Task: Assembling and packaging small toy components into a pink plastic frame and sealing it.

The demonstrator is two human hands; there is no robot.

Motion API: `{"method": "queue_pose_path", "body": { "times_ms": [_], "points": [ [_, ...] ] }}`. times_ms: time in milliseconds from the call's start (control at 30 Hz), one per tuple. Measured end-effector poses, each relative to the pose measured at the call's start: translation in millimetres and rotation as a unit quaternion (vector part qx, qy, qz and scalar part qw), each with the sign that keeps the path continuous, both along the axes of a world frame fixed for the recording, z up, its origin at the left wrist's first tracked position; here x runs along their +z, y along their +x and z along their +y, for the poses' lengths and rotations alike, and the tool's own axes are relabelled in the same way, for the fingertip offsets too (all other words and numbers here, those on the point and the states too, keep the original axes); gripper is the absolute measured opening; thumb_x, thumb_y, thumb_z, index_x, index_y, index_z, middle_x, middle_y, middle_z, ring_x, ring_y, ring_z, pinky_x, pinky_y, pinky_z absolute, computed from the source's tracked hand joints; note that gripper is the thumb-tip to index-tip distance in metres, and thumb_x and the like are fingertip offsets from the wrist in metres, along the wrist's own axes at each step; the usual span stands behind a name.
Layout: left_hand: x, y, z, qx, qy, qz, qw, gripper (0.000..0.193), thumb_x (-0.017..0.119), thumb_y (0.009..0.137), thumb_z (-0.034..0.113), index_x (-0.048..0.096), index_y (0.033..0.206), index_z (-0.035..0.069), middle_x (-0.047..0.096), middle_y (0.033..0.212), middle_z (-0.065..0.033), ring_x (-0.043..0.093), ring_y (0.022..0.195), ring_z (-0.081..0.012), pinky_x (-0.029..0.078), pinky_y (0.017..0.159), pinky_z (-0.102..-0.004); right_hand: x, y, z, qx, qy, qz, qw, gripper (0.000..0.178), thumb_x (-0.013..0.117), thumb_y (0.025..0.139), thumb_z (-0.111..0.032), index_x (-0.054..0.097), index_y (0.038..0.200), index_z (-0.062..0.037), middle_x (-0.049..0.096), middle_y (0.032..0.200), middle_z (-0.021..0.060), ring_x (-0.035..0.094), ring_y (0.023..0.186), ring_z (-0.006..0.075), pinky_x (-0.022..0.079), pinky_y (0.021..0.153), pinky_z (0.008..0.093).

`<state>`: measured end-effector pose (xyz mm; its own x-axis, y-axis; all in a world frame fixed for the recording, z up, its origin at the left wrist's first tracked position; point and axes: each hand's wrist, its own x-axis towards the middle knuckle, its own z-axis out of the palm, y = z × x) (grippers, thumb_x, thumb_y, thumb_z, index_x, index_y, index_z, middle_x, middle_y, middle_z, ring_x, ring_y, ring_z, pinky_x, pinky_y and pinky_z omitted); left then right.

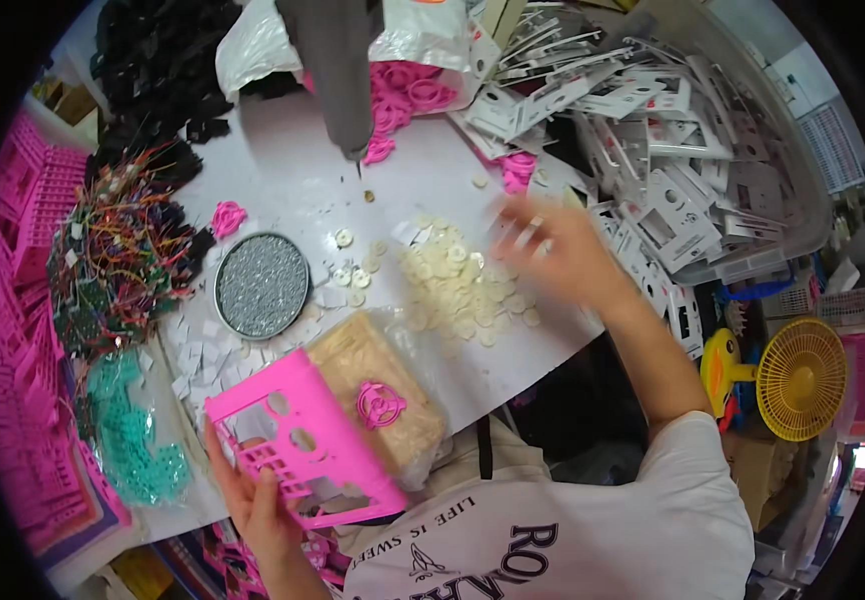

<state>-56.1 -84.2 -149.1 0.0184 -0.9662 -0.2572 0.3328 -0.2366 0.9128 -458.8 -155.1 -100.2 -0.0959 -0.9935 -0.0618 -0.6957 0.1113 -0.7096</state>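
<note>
My left hand grips the edge of a bright pink plastic housing with round holes and a grille, tilted near my lap. My right hand is smeared by motion above the table, beside a loose pile of small cream discs; whether its fingers hold anything cannot be made out. Under the housing's right side lies a clear bag of flat tan pieces, with a pink ring-shaped part on top. A round tin of small grey metal screws stands left of the discs.
A powered screwdriver hangs point down over the table. White printed panels overflow a clear bin at right. Tangled wired circuit boards, a teal bag and stacked pink housings line the left. A yellow fan stands right.
</note>
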Motion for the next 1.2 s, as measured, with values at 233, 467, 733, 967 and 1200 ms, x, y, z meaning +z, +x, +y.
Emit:
{"method": "queue_pose_path", "body": {
  "times_ms": [233, 467, 733, 967, 1200],
  "points": [
    [-1, -17, -10, -0.047, -0.072, -0.009, 0.996, 0.073, 0.059, 0.095, 0.0, 0.026, 0.159, 0.006, 0.056, 0.118, -0.0084, 0.059, 0.084, -0.0095, 0.05, 0.064, -0.0204, -3, -179, -4, -0.174, -0.02, 0.431, 0.885, 0.027, 0.072, 0.083, -0.02, 0.072, 0.105, -0.0033, 0.071, 0.088, 0.0151, 0.067, 0.077, 0.0325, 0.052, 0.074, 0.0435],
    [-9, -11, -3, -0.02, -0.096, -0.122, 0.988, 0.059, 0.062, 0.098, 0.017, 0.041, 0.149, -0.003, 0.053, 0.135, -0.0117, 0.056, 0.116, -0.0175, 0.047, 0.1, -0.0302, 33, -172, 44, -0.297, -0.404, -0.042, 0.864, 0.022, 0.07, 0.094, -0.025, 0.07, 0.099, -0.003, 0.069, 0.078, 0.0019, 0.057, 0.056, 0.0081, 0.043, 0.051, 0.0243],
    [-11, -46, -18, -0.163, -0.107, 0.037, 0.98, 0.099, 0.06, 0.086, 0.076, 0.042, 0.146, 0.0, 0.049, 0.138, -0.0114, 0.057, 0.118, -0.0227, 0.049, 0.101, -0.0383, 24, 34, 46, 0.081, 0.064, -0.371, 0.923, 0.03, 0.077, 0.085, -0.014, 0.066, 0.11, -0.0006, 0.068, 0.071, 0.0023, 0.059, 0.056, 0.0049, 0.041, 0.047, 0.0172],
    [18, -30, -9, -0.098, 0.024, 0.136, 0.986, 0.024, 0.051, 0.106, 0.02, 0.052, 0.124, 0.004, 0.062, 0.113, -0.0031, 0.06, 0.105, -0.0111, 0.048, 0.092, -0.0284, -25, 121, 17, 0.101, -0.135, -0.265, 0.95, 0.073, 0.085, 0.078, -0.014, 0.05, 0.14, -0.0005, 0.056, 0.135, 0.0125, 0.062, 0.108, 0.0148, 0.052, 0.092, 0.0326],
    [-15, -27, -15, 0.04, -0.165, -0.242, 0.955, 0.055, 0.064, 0.093, 0.01, 0.04, 0.141, -0.003, 0.045, 0.133, -0.0149, 0.047, 0.113, -0.0207, 0.04, 0.099, -0.0366, -59, 165, 40, 0.147, 0.113, -0.534, 0.825, 0.055, 0.072, 0.093, -0.015, 0.047, 0.14, 0.0018, 0.064, 0.126, 0.0087, 0.061, 0.113, 0.0136, 0.05, 0.097, 0.0321]
  ]
}}
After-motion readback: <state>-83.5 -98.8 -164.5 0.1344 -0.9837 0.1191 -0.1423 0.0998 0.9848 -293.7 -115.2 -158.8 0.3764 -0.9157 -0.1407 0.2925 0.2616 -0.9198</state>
